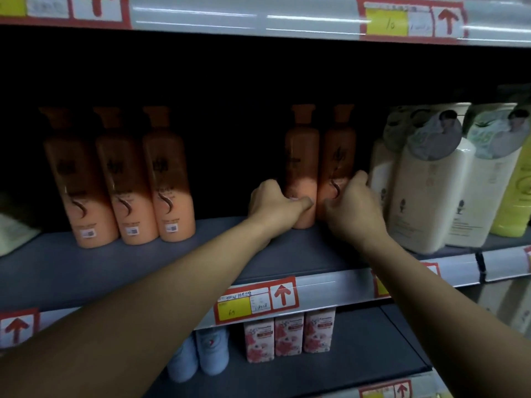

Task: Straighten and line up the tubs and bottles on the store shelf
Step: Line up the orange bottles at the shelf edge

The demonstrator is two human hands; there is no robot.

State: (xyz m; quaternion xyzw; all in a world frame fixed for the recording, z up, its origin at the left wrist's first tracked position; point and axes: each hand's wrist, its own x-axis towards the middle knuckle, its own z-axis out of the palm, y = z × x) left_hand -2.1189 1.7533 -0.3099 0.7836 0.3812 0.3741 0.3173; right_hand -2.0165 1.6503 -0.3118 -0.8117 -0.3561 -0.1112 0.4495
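Two orange bottles stand side by side, set back on the grey shelf (143, 271). My left hand (275, 203) grips the lower body of the left one (301, 156). Around the lower body of the right one (337, 159) my right hand (352, 208) is wrapped. Three matching orange bottles (120, 179) stand in a row further left, nearer the shelf's front edge. A wide dark gap separates the two groups.
Cream-white bottles (425, 182) with round tags crowd the shelf just right of my right hand, with a yellow-green bottle (517, 196) beyond. Price labels (255, 300) run along the shelf edge. Pink floral packs (287, 334) and pale blue bottles (198, 354) sit on the shelf below.
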